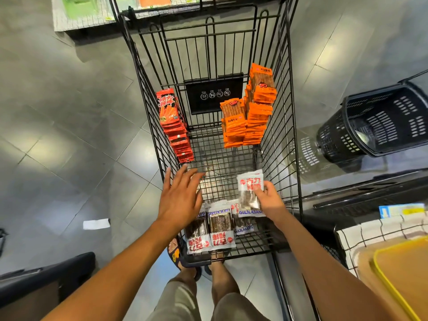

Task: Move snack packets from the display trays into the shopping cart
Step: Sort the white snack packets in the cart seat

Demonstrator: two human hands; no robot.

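The cart (278, 140) fills mid-frame, with a black basket (382, 121) at right. Inside the cart, orange packets (252, 112) stack at upper right, red packets (173, 126) lean on the left wall, and white packets (215, 225) lie at the lower end. The right hand (268, 198) grips a held packet (250, 191) over the cart floor — the left hand (180, 198) is spread, holding nothing.

White packets (221, 224) lie nearest in the wire cart (281, 126) (orange stacks (250, 117), red stack (174, 126) beyond).
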